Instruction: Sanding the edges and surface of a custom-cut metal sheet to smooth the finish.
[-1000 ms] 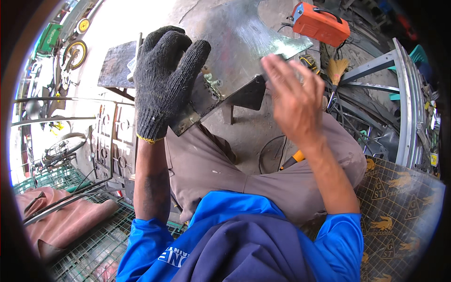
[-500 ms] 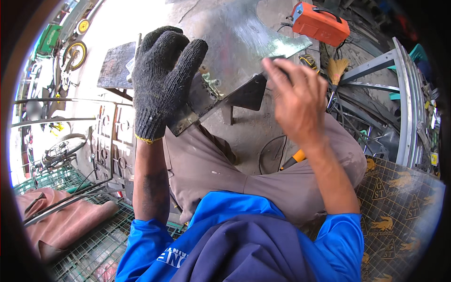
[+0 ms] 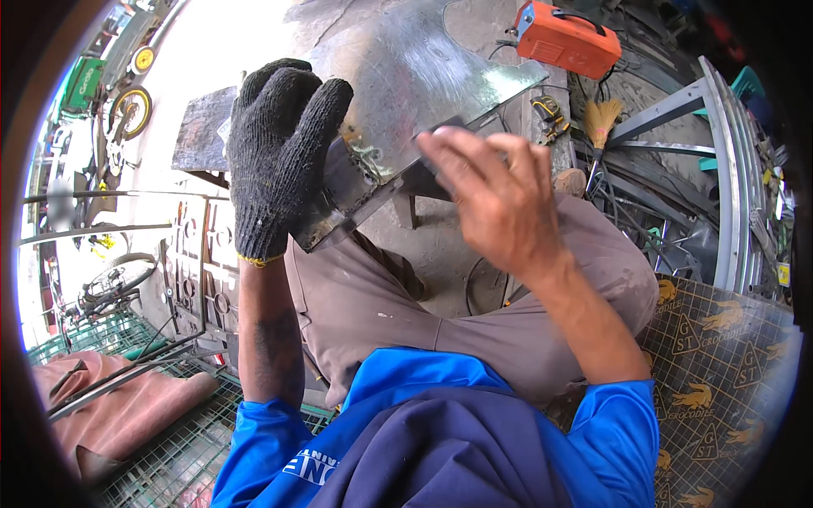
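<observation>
A shiny metal sheet (image 3: 398,76), with a dark, rough strip along its near edge, lies in front of me above my knees. My left hand (image 3: 279,144), in a black knit glove, covers its left corner. The gloved fingers bend over there with the thumb apart, and their tips are hidden. Bare, my right hand (image 3: 500,186) grips a small dark flat piece (image 3: 449,125) between thumb and fingers. That piece touches the sheet's near edge; its exact kind is hard to make out. Below the sheet shows a dark support leg (image 3: 406,210).
An orange machine (image 3: 567,42) with a handle stands at the far right. Near it are a tape measure (image 3: 549,117), a straw brush (image 3: 603,120) and a metal frame (image 3: 725,169). To my left, pinkish cloth (image 3: 127,402) lies on green wire mesh (image 3: 174,440). A patterned board (image 3: 720,381) sits at right.
My right hand has moved left and slightly nearer along the sheet's edge, with the dark piece in it. The yellow tool by my knee is now mostly hidden. My left hand keeps its place on the sheet.
</observation>
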{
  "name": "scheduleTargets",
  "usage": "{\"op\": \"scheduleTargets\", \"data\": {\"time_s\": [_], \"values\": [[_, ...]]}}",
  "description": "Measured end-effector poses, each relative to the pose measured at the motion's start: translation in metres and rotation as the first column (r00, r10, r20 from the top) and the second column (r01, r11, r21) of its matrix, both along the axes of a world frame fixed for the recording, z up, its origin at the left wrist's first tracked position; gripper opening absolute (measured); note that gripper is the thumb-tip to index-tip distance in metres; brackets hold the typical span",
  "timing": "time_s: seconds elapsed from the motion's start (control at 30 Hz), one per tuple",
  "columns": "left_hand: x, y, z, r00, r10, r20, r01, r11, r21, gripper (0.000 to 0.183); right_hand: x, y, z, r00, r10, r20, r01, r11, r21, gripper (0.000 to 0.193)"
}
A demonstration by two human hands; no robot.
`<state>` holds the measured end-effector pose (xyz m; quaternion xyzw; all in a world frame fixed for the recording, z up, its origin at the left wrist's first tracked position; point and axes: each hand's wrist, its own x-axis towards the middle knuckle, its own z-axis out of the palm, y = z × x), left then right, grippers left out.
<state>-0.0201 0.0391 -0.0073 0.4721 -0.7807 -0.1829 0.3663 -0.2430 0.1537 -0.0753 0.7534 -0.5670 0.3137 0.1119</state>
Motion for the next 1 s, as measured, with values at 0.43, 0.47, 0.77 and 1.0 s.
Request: {"op": "scheduleTargets", "data": {"time_s": [0.43,0.47,0.77,1.0], "values": [[0.002,0.002,-0.005,1.0,-0.009,0.011,0.01,0.998,-0.066,0.041,-0.01,-0.006,-0.002,0.997,-0.06,0.044,0.06,0.998,0.019,0.036],[0.003,0.001,-0.006,1.0,0.003,-0.005,-0.003,0.999,-0.047,0.041,0.007,0.003,-0.001,0.997,0.043,0.066,-0.043,0.999,0.009,0.036],[0.006,-0.005,-0.006,0.999,-0.014,0.033,0.017,0.997,-0.08,0.042,0.013,0.01,0.001,0.995,0.041,0.094,-0.045,0.998,0.032,0.03],[0.007,-0.003,-0.005,0.998,-0.049,0.037,0.054,0.989,-0.138,0.041,-0.017,-0.013,0.003,0.995,-0.095,0.025,0.095,0.995,-0.008,0.03]]}}
